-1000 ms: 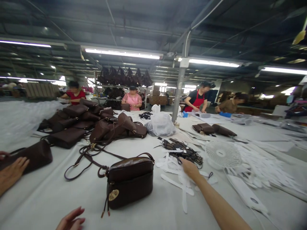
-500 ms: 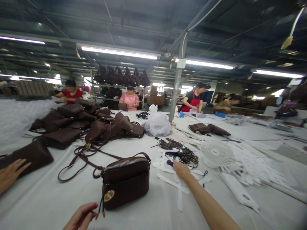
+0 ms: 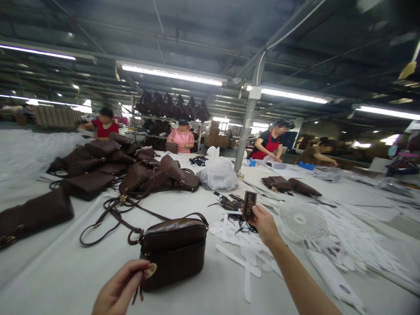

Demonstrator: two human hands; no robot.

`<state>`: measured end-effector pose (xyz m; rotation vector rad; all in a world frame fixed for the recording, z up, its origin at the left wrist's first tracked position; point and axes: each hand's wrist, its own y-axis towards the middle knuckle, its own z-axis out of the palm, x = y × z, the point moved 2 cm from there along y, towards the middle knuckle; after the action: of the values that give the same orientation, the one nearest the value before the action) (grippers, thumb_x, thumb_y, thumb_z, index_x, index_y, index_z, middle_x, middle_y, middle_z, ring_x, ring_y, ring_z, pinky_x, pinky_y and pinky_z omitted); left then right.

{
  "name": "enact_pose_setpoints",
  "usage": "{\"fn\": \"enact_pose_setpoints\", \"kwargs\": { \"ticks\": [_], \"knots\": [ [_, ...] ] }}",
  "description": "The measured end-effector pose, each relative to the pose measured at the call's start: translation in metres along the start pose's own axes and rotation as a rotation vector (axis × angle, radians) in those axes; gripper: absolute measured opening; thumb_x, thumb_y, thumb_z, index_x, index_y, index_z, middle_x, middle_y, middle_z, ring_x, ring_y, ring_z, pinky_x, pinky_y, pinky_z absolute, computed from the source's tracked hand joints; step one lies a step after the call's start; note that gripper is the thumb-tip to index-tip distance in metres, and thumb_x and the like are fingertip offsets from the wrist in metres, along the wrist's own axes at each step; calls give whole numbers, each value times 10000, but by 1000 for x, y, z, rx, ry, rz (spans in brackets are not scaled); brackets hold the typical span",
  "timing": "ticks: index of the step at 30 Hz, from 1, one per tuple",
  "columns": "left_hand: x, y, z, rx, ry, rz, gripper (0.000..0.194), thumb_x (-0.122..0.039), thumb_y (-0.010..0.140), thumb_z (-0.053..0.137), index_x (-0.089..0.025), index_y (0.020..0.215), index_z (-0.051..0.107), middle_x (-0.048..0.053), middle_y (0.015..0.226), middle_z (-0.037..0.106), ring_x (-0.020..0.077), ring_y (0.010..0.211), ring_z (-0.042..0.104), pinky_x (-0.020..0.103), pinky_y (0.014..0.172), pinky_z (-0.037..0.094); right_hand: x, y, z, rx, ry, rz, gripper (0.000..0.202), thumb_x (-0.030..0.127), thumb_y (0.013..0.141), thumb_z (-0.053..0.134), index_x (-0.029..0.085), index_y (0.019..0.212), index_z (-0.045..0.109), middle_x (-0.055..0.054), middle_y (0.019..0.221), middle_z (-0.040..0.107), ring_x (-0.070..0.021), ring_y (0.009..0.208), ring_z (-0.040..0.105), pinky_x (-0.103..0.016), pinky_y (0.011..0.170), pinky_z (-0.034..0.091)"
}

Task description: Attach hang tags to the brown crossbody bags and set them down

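Observation:
A dark brown crossbody bag (image 3: 173, 256) stands upright on the white table in front of me, its strap trailing off to the left. My left hand (image 3: 123, 284) pinches the round gold charm (image 3: 151, 270) hanging at the bag's left end. My right hand (image 3: 264, 221) is raised above the table, holding a black hang tag (image 3: 250, 205) with gold lettering between thumb and fingers. Below and behind the tag lies a heap of black hang tags with cords (image 3: 229, 202). White toothed strips (image 3: 239, 261) are scattered between the bag and my right forearm.
Brown bags (image 3: 147, 175) are piled at the back left; another bag (image 3: 39, 214) lies at the left edge. A white fan (image 3: 302, 221) sits at the right beside many white pieces (image 3: 364, 245). A plastic sack (image 3: 218, 173) stands near the pole (image 3: 246, 131). Several people work beyond.
My right hand has lifted a hang tag from the heap. My left hand has moved up and right onto the gold charm. Another person's hand at the far left has gone from view.

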<state>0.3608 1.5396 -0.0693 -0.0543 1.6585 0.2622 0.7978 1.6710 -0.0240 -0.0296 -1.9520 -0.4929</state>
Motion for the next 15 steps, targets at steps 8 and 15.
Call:
{"fn": "enact_pose_setpoints", "kwargs": {
  "ticks": [8, 15],
  "knots": [
    [-82, -8, 114, 398, -183, 145, 679, -192, 704, 661, -235, 1360, 488, 112, 1433, 475, 228, 1136, 551, 315, 899, 461, 120, -86, 73, 188, 845, 152, 353, 435, 760, 734, 185, 1003, 673, -87, 980, 750, -244, 889, 712, -392, 762, 573],
    [-26, -30, 119, 503, -469, -154, 187, -321, 735, 594, -136, 729, 622, -30, 488, 500, 79, 425, 394, 222, 472, 312, 108, -122, 85, 140, 885, 274, 332, 440, 671, 808, 243, 916, 702, -49, 939, 763, -232, 829, 725, -361, 711, 609]
  ]
}}
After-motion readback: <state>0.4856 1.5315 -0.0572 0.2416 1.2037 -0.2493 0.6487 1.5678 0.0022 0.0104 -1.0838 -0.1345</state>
